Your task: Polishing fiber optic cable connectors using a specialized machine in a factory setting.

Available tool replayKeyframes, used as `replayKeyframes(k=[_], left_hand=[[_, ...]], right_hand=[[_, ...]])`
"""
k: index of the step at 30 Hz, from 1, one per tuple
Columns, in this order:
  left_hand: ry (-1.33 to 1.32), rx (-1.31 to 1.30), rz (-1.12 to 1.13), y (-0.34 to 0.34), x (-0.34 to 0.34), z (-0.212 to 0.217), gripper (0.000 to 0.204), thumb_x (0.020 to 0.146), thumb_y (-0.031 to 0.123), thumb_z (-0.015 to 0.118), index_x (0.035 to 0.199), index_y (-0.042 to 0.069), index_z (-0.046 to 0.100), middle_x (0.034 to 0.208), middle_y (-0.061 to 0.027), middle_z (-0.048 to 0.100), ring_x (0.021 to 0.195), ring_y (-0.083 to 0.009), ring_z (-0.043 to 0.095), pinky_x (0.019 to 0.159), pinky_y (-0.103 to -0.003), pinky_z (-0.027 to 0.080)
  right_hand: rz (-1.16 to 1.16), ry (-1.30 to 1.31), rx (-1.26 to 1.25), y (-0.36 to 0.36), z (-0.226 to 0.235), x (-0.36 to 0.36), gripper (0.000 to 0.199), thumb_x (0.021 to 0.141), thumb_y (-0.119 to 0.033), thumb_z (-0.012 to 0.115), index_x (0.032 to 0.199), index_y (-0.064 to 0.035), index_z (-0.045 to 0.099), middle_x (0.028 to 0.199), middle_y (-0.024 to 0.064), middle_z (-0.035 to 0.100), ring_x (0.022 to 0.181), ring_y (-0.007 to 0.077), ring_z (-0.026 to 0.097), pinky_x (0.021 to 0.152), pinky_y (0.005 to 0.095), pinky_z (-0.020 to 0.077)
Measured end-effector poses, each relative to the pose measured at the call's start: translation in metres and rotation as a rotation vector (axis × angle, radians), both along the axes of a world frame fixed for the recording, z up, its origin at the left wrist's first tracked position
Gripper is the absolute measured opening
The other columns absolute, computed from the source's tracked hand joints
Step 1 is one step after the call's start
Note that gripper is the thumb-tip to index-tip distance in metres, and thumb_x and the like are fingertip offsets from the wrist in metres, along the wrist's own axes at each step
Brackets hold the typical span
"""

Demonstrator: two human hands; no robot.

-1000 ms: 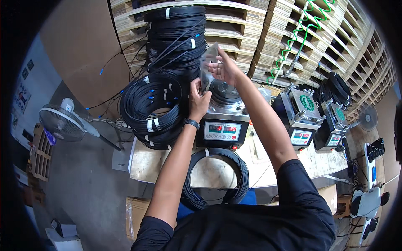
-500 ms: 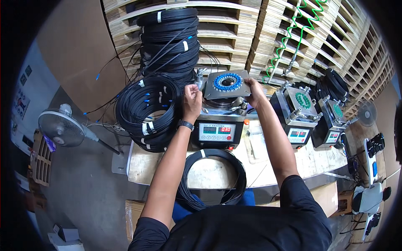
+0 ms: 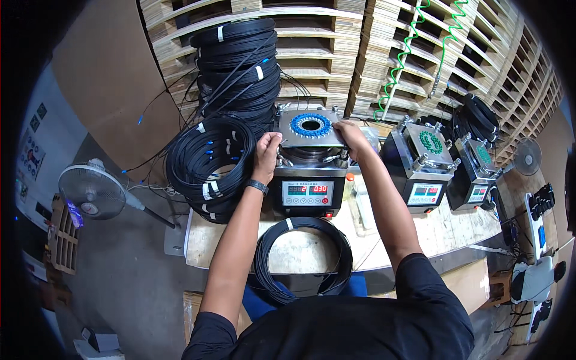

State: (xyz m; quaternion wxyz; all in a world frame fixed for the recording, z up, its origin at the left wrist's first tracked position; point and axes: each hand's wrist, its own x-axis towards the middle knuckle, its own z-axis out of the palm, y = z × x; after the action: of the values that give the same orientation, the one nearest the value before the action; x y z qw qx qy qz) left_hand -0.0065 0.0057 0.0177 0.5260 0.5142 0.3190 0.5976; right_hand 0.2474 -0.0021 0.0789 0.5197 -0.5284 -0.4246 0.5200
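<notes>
A square metal plate (image 3: pixel 290 138) lies level on top of the black and silver benchtop machine (image 3: pixel 278 195) in front of me. A ring of blue fittings (image 3: pixel 311 134) surrounds the plate's round centre hole. My right hand (image 3: pixel 354 140) grips the plate's right edge, thumb and fingers closed at the corner. My left hand (image 3: pixel 266 157) is curled closed by the front left corner; whether it pinches the plate or a clamp beside it is hidden. Metal clamp posts (image 3: pixel 335 111) stand at the machine's corners. Its front panel (image 3: pixel 308 192) shows lit red digits.
Coiled black cables stand left in a tall stack (image 3: pixel 240 72) and a lower pile (image 3: pixel 207 174). Another cable coil (image 3: pixel 264 252) overhangs the bench's front edge. Two similar machines with green fittings (image 3: pixel 431 143) stand right. A fan (image 3: pixel 90 189) is at left; green spiral hoses (image 3: pixel 401 60) hang behind.
The plate has turned and come down from a tilted position to lie level on the machine. Both hands have shifted slightly left with it. The panel's digits have changed.
</notes>
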Motion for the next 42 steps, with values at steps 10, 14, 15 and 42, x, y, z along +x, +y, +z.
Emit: replayKeyframes(k=[10, 14, 15, 42], left_hand=[[0.13, 0.01, 0.171, 0.009, 0.003, -0.006, 0.023, 0.096, 0.024, 0.057, 0.093, 0.002, 0.065, 0.087, -0.0003, 0.062, 0.083, -0.0091, 0.054, 0.078, -0.025, 0.043], [0.24, -0.001, 0.274, 0.011, 0.005, -0.007, 0.028, 0.092, 0.024, 0.056, 0.09, -0.003, 0.065, 0.086, -0.0095, 0.065, 0.082, -0.0174, 0.059, 0.075, -0.03, 0.046], [0.24, -0.002, 0.271, 0.011, 0.007, -0.005, 0.028, 0.092, 0.024, 0.056, 0.09, -0.003, 0.065, 0.086, -0.0095, 0.065, 0.082, -0.0174, 0.059, 0.075, -0.03, 0.046], [0.348, 0.159, 0.425, 0.001, 0.01, 0.001, 0.025, 0.096, 0.018, 0.05, 0.104, -0.001, 0.065, 0.092, -0.0107, 0.066, 0.08, -0.0169, 0.061, 0.072, -0.03, 0.049]], right_hand=[[-0.033, -0.586, 0.108, 0.019, -0.022, 0.013, 0.043, 0.092, -0.03, 0.06, 0.114, 0.006, 0.068, 0.101, 0.0227, 0.073, 0.09, 0.0295, 0.069, 0.084, 0.0377, 0.0508], [-0.049, -0.659, 0.132, 0.015, -0.022, 0.012, 0.046, 0.093, -0.032, 0.06, 0.12, 0.0045, 0.066, 0.111, 0.0252, 0.071, 0.103, 0.0343, 0.069, 0.092, 0.0374, 0.0499], [-0.052, -0.698, 0.135, 0.016, -0.022, 0.014, 0.047, 0.093, -0.033, 0.06, 0.122, 0.0034, 0.066, 0.114, 0.0262, 0.07, 0.108, 0.0367, 0.068, 0.095, 0.0379, 0.0496], [-0.052, -1.164, 0.359, 0.101, 0.013, 0.026, 0.06, 0.086, -0.051, 0.071, 0.122, -0.004, 0.069, 0.109, 0.0224, 0.07, 0.101, 0.0344, 0.068, 0.089, 0.041, 0.0529]])
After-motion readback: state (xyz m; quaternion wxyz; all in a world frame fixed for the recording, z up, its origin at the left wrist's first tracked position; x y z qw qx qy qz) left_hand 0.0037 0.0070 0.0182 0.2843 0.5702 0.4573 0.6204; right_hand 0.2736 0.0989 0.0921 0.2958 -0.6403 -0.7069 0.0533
